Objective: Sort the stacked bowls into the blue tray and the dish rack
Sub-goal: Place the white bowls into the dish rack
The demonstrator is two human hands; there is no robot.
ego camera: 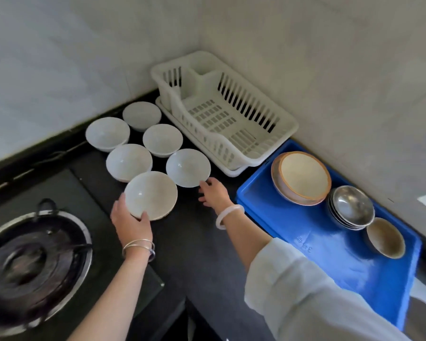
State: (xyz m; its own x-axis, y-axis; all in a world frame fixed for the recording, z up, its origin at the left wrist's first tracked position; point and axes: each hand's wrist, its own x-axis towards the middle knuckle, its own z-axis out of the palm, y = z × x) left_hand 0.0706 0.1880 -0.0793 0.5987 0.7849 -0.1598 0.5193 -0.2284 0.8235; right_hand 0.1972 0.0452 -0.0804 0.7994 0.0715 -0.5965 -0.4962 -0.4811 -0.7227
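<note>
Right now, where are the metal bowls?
Head view, right side: the metal bowls sit in the blue tray between the brown-rimmed bowls and a small beige bowl.

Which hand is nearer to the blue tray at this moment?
Right. The right hand reaches just left of the blue tray, fingertips at a second white bowl; the left hand grips the front white bowl farther left, beside the stove.

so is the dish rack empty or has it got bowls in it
Empty. The dish rack shows a bare slotted floor, nothing inside it.
</note>
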